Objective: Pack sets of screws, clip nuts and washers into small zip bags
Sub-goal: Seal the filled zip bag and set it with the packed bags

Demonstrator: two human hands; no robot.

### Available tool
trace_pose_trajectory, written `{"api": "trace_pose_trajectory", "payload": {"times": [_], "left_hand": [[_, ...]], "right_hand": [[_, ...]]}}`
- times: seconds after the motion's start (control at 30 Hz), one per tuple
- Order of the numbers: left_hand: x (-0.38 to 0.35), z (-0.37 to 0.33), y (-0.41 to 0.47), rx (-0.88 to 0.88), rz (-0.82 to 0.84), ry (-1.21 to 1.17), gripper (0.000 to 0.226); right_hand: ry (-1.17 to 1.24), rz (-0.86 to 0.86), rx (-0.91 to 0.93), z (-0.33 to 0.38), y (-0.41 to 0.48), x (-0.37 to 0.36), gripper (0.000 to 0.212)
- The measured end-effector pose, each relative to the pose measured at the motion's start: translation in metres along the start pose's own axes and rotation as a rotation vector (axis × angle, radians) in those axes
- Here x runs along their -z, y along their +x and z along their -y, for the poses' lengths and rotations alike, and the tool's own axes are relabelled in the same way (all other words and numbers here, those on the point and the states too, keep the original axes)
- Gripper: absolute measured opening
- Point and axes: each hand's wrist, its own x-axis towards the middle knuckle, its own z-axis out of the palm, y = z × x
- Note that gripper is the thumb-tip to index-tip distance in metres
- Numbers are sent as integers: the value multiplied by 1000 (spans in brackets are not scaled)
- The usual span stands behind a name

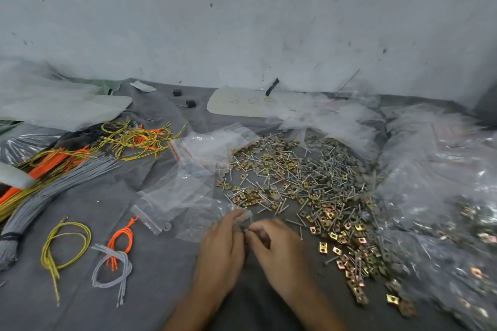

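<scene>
A wide heap of silver screws [317, 169], gold clip nuts [338, 236] and grey washers [333, 148] is spread over the grey cloth [150, 290]. Both hands meet just left of the heap's near edge. My left hand [223, 247] pinches the mouth of a small clear zip bag [204, 220] that lies flat toward the left. My right hand [277, 244] has its fingertips closed against the bag's mouth on something small and dark; what it is cannot be made out. Several empty zip bags [172, 193] lie beyond the hands.
Bundles of grey, orange and yellow cords [48, 177] cover the left side, with small looped sets [115, 255] near the front. Large clear plastic bags of packed sets [443, 196] pile up on the right. A white wall [242, 21] stands behind.
</scene>
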Motion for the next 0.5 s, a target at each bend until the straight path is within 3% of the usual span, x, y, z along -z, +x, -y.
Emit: {"api": "trace_pose_trajectory", "payload": {"times": [0.2,0.5], "left_hand": [[4,-4,-1,28,0,-45,41],[3,-5,0,33,-46,-19,33]], "right_hand": [[-183,73,31,8,9,-4,19],[-135,14,-43,4,-2,-14,19]]}}
